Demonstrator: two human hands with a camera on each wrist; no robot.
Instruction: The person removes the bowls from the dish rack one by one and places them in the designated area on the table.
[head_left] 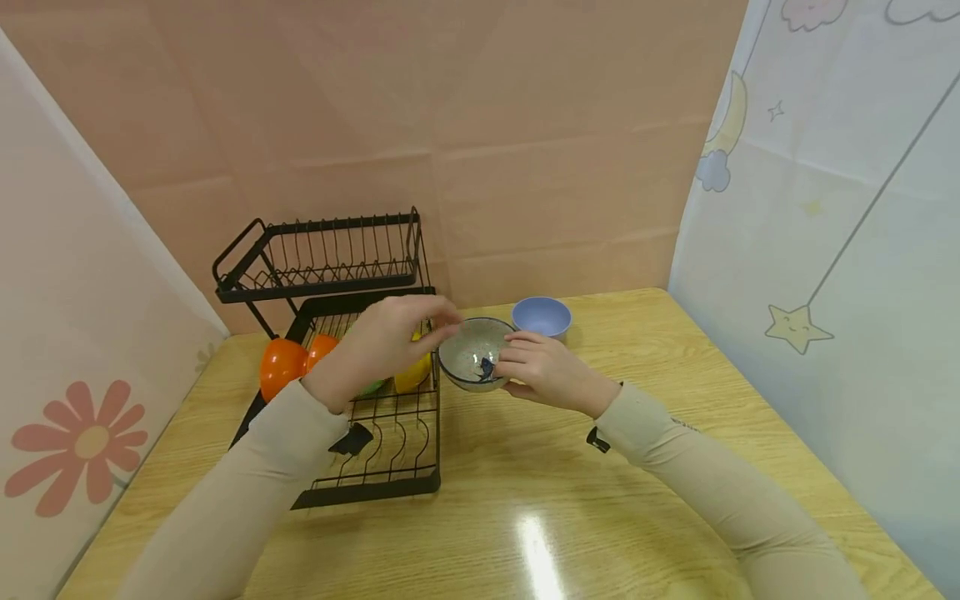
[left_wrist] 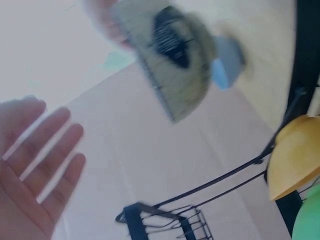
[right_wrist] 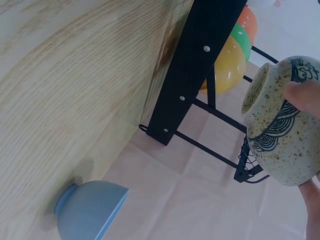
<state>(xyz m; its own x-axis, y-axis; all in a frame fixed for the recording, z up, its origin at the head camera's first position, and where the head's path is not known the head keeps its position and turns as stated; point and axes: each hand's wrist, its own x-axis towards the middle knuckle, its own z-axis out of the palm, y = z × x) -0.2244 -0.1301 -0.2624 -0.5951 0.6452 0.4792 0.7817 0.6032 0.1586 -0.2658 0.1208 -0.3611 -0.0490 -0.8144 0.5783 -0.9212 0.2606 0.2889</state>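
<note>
Head: right hand (head_left: 551, 371) grips speckled bowl (head_left: 468, 343) at rim and side, bowl held above wood-grain table (head_left: 637, 525), just right of black wire rack (head_left: 322, 288). Smooth blue bowl (head_left: 542, 317) behind, on table. Round, glossy orange bowls (head_left: 281, 367) in rack's lower tier.
Left wrist: left hand (left_wrist: 37, 170) fingers straight, spread, holding nothing, apart from speckled bowl; blurred.
Right wrist: speckled bowl rounded, footed, brown-flecked, dark wave pattern; thumb (right_wrist: 304, 95) on outer wall.

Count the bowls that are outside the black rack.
2: a patterned bowl held by the right hand, and a blue bowl standing on the table, beyond that hand.
</note>
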